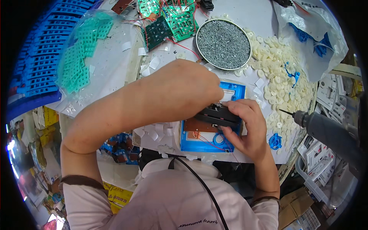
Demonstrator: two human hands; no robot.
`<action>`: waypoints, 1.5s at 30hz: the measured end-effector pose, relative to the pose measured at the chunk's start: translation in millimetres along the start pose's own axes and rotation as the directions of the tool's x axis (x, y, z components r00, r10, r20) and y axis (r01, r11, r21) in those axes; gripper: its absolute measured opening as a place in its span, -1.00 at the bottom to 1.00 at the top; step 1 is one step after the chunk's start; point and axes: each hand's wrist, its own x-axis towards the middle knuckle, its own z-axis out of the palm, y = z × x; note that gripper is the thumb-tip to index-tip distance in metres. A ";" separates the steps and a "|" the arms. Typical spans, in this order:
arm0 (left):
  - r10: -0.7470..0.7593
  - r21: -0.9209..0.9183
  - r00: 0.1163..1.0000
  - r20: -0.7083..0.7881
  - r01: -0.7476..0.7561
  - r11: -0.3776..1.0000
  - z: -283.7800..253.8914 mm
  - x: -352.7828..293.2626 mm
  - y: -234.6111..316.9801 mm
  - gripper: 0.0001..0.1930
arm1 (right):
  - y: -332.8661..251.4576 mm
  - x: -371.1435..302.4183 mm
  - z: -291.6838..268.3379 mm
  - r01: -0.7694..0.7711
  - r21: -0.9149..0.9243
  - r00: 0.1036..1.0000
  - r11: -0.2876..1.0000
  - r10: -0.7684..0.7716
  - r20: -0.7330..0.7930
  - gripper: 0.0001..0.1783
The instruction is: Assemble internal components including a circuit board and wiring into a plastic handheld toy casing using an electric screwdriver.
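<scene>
A blue plastic casing (240,92) lies open on the table in front of me, a brown board (195,125) and thin red wires inside it. Over the casing's middle is a black oblong plastic part (218,114). The thumb and fingers of my right hand (249,124) grip this part from its right side. My left hand (191,86) reaches across from the left, curled closed at the part's upper edge. Its back hides most of the fingers, so what they pinch, if anything, cannot be made out.
A round tin of small metal screws (223,44) stands beyond the casing. Cream plastic discs (285,76) are heaped right of it, near a dark power screwdriver (326,128). Green circuit boards (180,19) with wires lie at the back; bagged green pieces (78,63) and blue plastic racks (48,46) sit left.
</scene>
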 end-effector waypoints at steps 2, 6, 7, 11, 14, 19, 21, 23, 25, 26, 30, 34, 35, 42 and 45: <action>0.025 0.025 0.995 0.094 -0.028 0.999 -1.0 5.8 2.7 -0.91 | 0.8 -1.4 -0.6 -0.007 -0.010 1.000 1.000 0.007 0.009 -0.39; 0.109 0.087 0.977 0.186 -0.127 0.988 -5.5 10.4 0.3 -0.91 | 0.8 0.3 -2.3 -0.010 -0.048 0.999 0.999 0.012 0.040 -0.41; 0.138 0.101 0.974 0.178 -0.158 0.982 -5.5 10.9 -0.6 -0.92 | 1.0 0.5 -2.3 -0.006 -0.057 0.999 0.998 0.009 0.040 -0.41; 0.180 0.141 0.951 0.252 -0.220 0.965 -15.1 16.5 2.9 -0.93 | 1.0 1.7 -3.8 -0.033 -0.065 0.996 0.997 0.038 0.077 -0.41; 0.199 0.124 0.944 0.264 -0.238 0.963 -18.3 18.9 1.7 -0.95 | -0.1 2.8 -5.8 -0.051 -0.070 0.994 0.996 0.057 0.093 -0.41; 0.184 0.169 0.961 0.205 -0.220 0.961 -10.9 10.4 -2.4 -0.95 | 0.5 6.3 -4.7 -0.026 -0.035 0.997 0.999 0.028 0.066 -0.43; 0.190 0.169 0.957 0.218 -0.229 0.958 -8.2 9.8 -4.0 -0.95 | 1.4 5.4 -4.4 -0.015 -0.053 0.998 0.998 0.018 0.067 -0.43; 0.191 0.179 0.956 0.225 -0.233 0.956 -8.3 8.0 -3.1 -0.94 | 1.8 6.5 -3.7 -0.001 -0.054 0.997 0.999 0.005 0.072 -0.43; 0.195 0.157 0.956 0.218 -0.231 0.960 -6.8 9.3 -4.0 -0.94 | 0.7 7.2 -4.0 -0.008 -0.055 0.997 0.998 0.012 0.078 -0.42; 0.200 0.144 0.956 0.214 -0.234 0.962 -5.9 10.9 -4.9 -0.94 | 0.5 7.7 -4.2 -0.009 -0.060 0.997 0.998 0.014 0.077 -0.42; 0.210 0.173 0.955 0.210 -0.248 0.953 -12.7 17.0 0.1 -0.94 | -2.8 9.1 -5.9 -0.025 -0.071 0.996 0.997 0.031 0.083 -0.42; 0.147 0.151 0.940 0.307 -0.201 0.968 -33.7 21.8 11.4 -0.93 | -6.6 12.1 -7.6 -0.020 -0.099 0.992 0.995 0.032 0.121 -0.39; 0.150 0.148 0.935 0.322 -0.206 0.967 -34.7 21.3 12.1 -0.93 | -6.8 12.2 -7.6 -0.001 -0.116 0.991 0.993 0.016 0.130 -0.39; 0.143 0.075 0.948 0.284 -0.171 0.982 -15.2 6.2 9.1 -0.87 | -14.4 20.6 -11.2 0.017 -0.176 0.975 0.984 0.023 0.222 -0.38; 0.040 0.097 0.951 0.308 -0.074 0.993 -12.0 -1.9 20.6 -0.79 | -22.7 30.5 -13.0 0.015 -0.196 0.956 0.980 0.043 0.292 -0.38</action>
